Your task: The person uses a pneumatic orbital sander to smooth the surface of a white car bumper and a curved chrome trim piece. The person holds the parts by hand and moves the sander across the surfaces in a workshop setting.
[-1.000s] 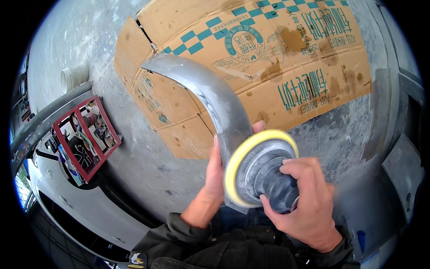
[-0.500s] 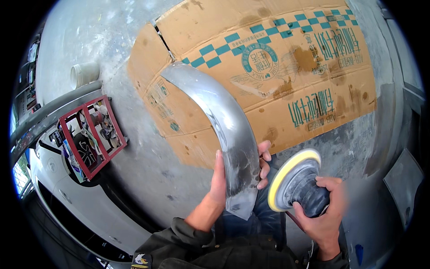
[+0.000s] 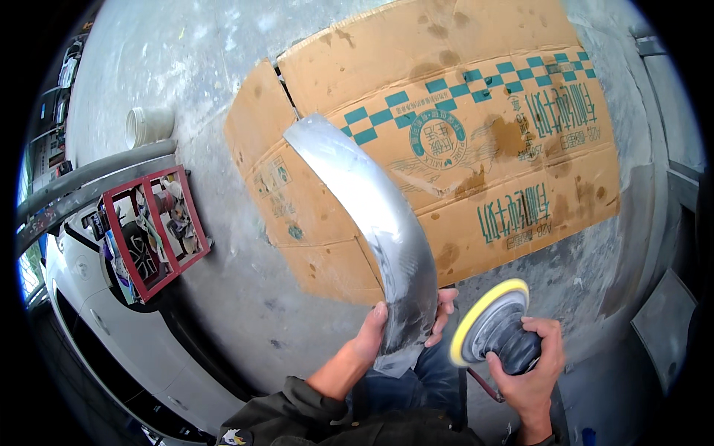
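Note:
My left hand [image 3: 372, 334] is closed around the lower end of a long curved silver-grey car trim piece [image 3: 379, 201]. The thumb lies on its left edge and the fingertips show at its right edge. Its shiny upper end reaches away over the cardboard; the part near my hand looks dull and dark. To the right, my right hand [image 3: 532, 372] grips a round orbital sander [image 3: 506, 342] by its black head. The sander's yellow-rimmed pad [image 3: 487, 320] is tilted toward the trim piece and stands apart from it. The palm-side grip is partly hidden.
A flattened brown cardboard box [image 3: 483, 171] covers the grey floor ahead. At left stand a red-framed cart [image 3: 156, 230] with assorted items, a white bucket [image 3: 149, 126] and a white car [image 3: 119, 320]. A grey panel [image 3: 664, 327] leans at the right.
The trim piece has moved nearer to me, with my left hand lower on it in the picture. My right hand and the sander have also come slightly down.

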{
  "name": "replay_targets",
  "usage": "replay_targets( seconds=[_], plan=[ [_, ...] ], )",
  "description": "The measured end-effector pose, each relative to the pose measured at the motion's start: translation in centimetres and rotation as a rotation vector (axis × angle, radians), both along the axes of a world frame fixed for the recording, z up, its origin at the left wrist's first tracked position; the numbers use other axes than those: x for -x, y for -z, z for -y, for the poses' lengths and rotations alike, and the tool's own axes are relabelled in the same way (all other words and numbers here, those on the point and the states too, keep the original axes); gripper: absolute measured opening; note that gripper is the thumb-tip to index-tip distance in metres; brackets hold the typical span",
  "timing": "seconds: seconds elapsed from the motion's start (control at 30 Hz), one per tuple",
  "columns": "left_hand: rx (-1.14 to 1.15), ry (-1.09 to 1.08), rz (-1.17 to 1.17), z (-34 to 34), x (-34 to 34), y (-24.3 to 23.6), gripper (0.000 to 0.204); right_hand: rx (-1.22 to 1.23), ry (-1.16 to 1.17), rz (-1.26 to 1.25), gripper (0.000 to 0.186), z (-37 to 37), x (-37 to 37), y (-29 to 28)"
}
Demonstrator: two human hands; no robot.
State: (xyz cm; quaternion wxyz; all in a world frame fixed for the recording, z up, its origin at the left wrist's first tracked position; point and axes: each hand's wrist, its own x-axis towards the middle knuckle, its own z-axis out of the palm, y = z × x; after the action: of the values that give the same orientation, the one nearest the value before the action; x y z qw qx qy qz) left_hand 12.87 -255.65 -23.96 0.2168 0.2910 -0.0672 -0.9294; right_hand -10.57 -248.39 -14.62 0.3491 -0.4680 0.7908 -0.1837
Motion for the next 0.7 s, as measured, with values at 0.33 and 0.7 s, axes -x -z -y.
replay_targets(
  seconds=[0.33,0.7],
  plan=[
    [0.05,0.017,-0.228,-0.7,-0.8,1.1,0.11,-0.001,0.006,0.019,0.061,-0.3,-0.1,0.2],
    [-0.145,-0.153,-0.468,-1.6,-0.9,-0.5,0.112,-0.022,0.032,0.03,0.062,-0.7,-0.2,0.1]
  ],
)
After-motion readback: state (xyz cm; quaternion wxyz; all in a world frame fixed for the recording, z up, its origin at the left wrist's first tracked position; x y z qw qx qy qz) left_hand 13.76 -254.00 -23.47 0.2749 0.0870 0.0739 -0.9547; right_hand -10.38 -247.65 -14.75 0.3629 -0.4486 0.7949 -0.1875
